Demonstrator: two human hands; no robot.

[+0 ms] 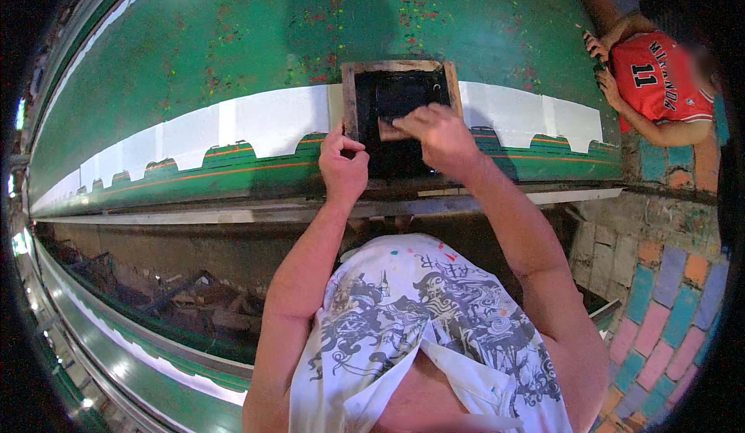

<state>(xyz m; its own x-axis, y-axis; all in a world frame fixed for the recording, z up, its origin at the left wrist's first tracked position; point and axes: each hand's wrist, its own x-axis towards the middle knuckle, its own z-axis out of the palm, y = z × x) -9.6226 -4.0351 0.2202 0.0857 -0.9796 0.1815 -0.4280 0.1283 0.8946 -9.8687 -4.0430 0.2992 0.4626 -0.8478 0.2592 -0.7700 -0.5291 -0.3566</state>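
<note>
A small wooden screen-printing frame [349,95] lies on the long green table, its inside dark with black ink. My left hand [344,168] is closed at the lower left corner of the frame, thumb and fingers pinching its edge. Inside the frame, my right hand [445,136] grips a squeegee [391,131] with a brownish edge; the fingers are slightly blurred and cover most of it. Beneath the frame runs a long white sheet [256,122] with repeated green shapes and a thin orange line along its near side.
The green table [458,22] is speckled with red and yellow paint. A ledge [186,217] runs along its near edge. At the far right, a person in a red jersey [656,76] has both hands at the table's end. Painted bricks [656,316] cover the floor at right.
</note>
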